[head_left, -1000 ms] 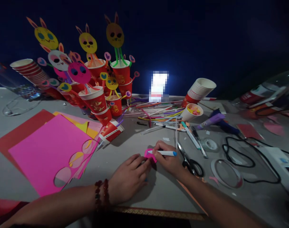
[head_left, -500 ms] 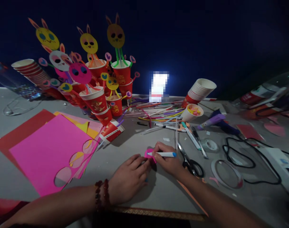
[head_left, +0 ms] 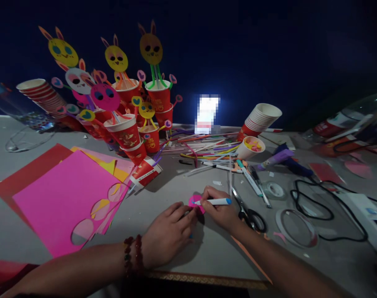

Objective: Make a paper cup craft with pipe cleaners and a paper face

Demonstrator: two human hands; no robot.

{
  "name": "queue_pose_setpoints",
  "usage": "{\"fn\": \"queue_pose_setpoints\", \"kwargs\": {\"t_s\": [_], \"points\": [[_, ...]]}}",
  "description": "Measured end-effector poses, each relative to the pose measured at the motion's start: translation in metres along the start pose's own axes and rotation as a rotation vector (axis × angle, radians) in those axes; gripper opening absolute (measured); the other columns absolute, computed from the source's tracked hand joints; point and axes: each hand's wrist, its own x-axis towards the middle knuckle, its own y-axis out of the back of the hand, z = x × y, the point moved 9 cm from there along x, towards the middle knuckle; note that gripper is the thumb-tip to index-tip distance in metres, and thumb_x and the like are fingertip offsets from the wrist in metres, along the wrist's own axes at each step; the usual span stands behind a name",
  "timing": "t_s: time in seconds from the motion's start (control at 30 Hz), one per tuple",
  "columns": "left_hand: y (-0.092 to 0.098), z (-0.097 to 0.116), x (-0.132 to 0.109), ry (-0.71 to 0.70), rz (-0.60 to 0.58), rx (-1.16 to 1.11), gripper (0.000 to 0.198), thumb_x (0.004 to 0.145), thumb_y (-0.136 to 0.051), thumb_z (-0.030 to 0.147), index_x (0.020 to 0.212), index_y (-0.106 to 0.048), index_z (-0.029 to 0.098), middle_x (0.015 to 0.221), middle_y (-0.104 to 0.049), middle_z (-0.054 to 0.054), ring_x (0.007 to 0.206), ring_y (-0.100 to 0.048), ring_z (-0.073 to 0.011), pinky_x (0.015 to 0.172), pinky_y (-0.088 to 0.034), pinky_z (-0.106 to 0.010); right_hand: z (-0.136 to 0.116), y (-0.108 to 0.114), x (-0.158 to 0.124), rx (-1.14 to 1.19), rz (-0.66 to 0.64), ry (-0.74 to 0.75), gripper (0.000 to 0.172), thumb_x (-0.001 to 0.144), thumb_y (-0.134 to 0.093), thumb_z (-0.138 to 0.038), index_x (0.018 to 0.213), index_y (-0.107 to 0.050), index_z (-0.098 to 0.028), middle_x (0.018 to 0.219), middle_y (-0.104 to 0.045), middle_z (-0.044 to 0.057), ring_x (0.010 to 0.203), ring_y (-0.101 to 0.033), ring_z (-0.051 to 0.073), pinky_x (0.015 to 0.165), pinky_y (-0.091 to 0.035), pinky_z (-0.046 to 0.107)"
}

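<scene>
Pins a small round pink paper disc (head_left: 194, 202) to the grey table (head_left: 176, 186) with left hand (head_left: 168, 234) fingertips; grips a white plastic pen with blue end (head_left: 215, 201) in closed right hand (head_left: 221, 213) fingers, tip on the disc. Risks a skewed line through slack pinning.

Grey table (head_left: 176, 182), cluttered.

- Left: pink sheet (head_left: 52, 194) with round cut-outs along its near edge, laid over a red sheet (head_left: 27, 174) and a yellow sheet (head_left: 109, 165).
- Rear left: red cups (head_left: 126, 132) upright, fitted with straw-mounted bunny faces (head_left: 115, 58); tipped cup stack (head_left: 42, 97) beside them.
- Rear centre: bright blurred panel (head_left: 207, 112); loose straws (head_left: 207, 149) in front of it.
- Rear right: second cup stack (head_left: 259, 118), tilted; single cup (head_left: 252, 147) with paper scraps inside.
- Right: scissors (head_left: 249, 211), markers (head_left: 249, 176), purple tube (head_left: 277, 157), small tape roll (head_left: 274, 189), large tape ring (head_left: 295, 227), looped black cable (head_left: 318, 207).
</scene>
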Motion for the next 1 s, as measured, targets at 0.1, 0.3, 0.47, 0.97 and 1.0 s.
{"fn": "queue_pose_setpoints", "kwargs": {"t_s": [0.1, 0.3, 0.47, 0.97, 1.0], "points": [[-0.0010, 0.0000, -0.0003, 0.001, -0.005, 0.002, 0.044, 0.098, -0.049, 0.044, 0.127, -0.057, 0.012, 0.145, -0.049, -0.009, 0.130, -0.044, -0.0264, 0.114, -0.028, -0.041, 0.0014, 0.0004, 0.0002, 0.004, -0.001, -0.017, 0.017, 0.078, -0.050, -0.023, 0.061, -0.047, -0.022, 0.056, -0.048, -0.004, 0.052, -0.047, 0.014, 0.052, -0.033, 0.026], [0.0002, -0.0001, -0.0005, 0.005, 0.009, -0.003, 0.044, 0.098, -0.048, 0.042, 0.130, -0.055, 0.012, 0.144, -0.050, -0.010, 0.130, -0.045, -0.0256, 0.114, -0.029, -0.040, 0.0046, 0.0031, -0.0006, 0.011, 0.032, -0.028, 0.016, 0.077, -0.049, -0.022, 0.061, -0.048, -0.022, 0.056, -0.048, -0.004, 0.054, -0.046, 0.014, 0.053, -0.032, 0.026], [0.0006, 0.0002, -0.0003, 0.001, 0.001, 0.005, 0.046, 0.099, -0.047, 0.043, 0.131, -0.054, 0.011, 0.144, -0.050, -0.009, 0.129, -0.044, -0.0268, 0.114, -0.029, -0.041, 0.0060, 0.0037, -0.0009, 0.030, 0.046, -0.026, 0.016, 0.078, -0.050, -0.021, 0.062, -0.048, -0.022, 0.056, -0.047, -0.004, 0.054, -0.046, 0.014, 0.054, -0.032, 0.026], [-0.0026, 0.0003, 0.0004, 0.002, 0.006, 0.004, 0.047, 0.097, -0.051, 0.045, 0.129, -0.055, 0.011, 0.144, -0.050, -0.010, 0.130, -0.044, -0.0261, 0.115, -0.027, -0.041, 0.0067, 0.0020, -0.0007, 0.024, 0.039, -0.046, 0.015, 0.080, -0.049, -0.025, 0.065, -0.049, -0.022, 0.058, -0.050, -0.003, 0.056, -0.048, 0.015, 0.054, -0.033, 0.026], [-0.0029, 0.0003, 0.0004, 0.003, 0.005, 0.005, 0.048, 0.097, -0.051, 0.045, 0.130, -0.055, 0.011, 0.144, -0.050, -0.010, 0.130, -0.044, -0.0261, 0.114, -0.028, -0.041, 0.0068, 0.0016, -0.0006, 0.018, 0.036, -0.048, 0.016, 0.080, -0.049, -0.025, 0.065, -0.049, -0.022, 0.058, -0.051, -0.003, 0.056, -0.049, 0.015, 0.055, -0.034, 0.026]]}}
